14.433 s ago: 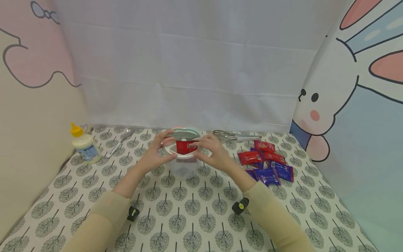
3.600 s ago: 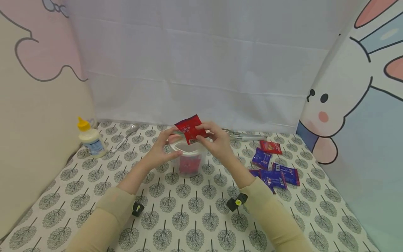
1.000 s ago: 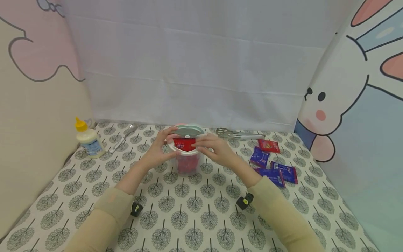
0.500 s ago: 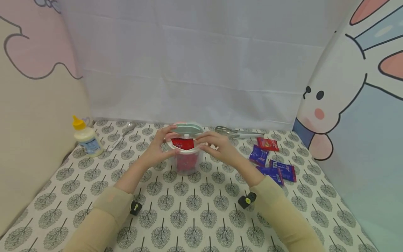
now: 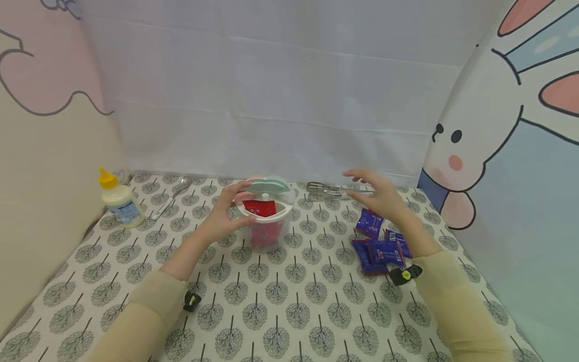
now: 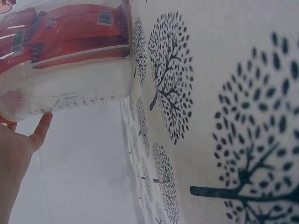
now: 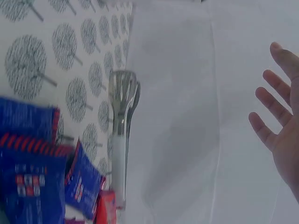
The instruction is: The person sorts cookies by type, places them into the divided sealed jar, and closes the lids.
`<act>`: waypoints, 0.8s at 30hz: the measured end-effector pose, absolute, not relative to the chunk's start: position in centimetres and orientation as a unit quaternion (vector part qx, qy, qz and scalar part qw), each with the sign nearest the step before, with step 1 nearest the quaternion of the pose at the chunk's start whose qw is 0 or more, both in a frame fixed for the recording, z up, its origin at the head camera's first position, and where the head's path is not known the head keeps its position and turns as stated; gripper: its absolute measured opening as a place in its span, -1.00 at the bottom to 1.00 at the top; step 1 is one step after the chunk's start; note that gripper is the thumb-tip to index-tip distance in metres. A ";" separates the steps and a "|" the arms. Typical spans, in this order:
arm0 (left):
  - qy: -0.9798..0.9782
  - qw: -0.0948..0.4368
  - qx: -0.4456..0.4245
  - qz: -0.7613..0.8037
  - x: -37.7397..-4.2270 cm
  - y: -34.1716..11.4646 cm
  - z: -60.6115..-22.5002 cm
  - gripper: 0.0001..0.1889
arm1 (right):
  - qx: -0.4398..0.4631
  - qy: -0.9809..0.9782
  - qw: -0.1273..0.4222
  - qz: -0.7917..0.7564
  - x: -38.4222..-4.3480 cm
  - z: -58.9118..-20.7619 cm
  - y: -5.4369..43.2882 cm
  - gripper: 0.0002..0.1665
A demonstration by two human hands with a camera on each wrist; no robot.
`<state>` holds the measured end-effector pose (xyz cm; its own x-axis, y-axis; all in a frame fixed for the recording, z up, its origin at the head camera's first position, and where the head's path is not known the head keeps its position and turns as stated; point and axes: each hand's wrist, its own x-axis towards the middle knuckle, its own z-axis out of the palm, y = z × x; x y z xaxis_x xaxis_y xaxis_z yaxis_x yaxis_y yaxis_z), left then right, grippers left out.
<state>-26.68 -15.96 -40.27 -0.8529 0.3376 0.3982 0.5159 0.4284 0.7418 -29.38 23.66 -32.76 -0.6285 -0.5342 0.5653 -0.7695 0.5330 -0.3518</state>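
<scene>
On the desk point(image 5: 267, 306), near the middle: one clear container point(image 5: 272, 219), flap point(image 5: 267, 186) up, red packets point(image 5: 260, 207) inside, gripped by thumb and fingers of the left hand point(image 5: 220, 216), presumably for steadiness. Raised near the blue packets point(image 5: 383, 251): the right hand point(image 5: 381, 196), fingers loosely spread, holding nothing.

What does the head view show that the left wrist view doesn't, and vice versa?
Head only: the right hand, slotted utensil, blue packets, spoon, yellow-capped bottle and rabbit drawing.

Left wrist only: readable barcode patterns on the red packets, and small marks along the clear container.

Both: the left hand, clear container, red packets inside it, and tree-patterned tablecloth.
</scene>
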 end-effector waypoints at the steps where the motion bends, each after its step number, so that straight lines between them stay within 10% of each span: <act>1: -0.840 0.095 -0.255 -0.470 -26.7 -16.0 -40.3 -0.11 | 0.366 -0.862 0.193 0.292 -29.6 -33.0 24.7 -0.39; 24: -0.840 0.084 -0.243 -0.477 -26.6 -16.1 -40.4 -0.12 | 0.090 -0.955 0.011 0.281 -34.4 -42.1 34.9 -0.18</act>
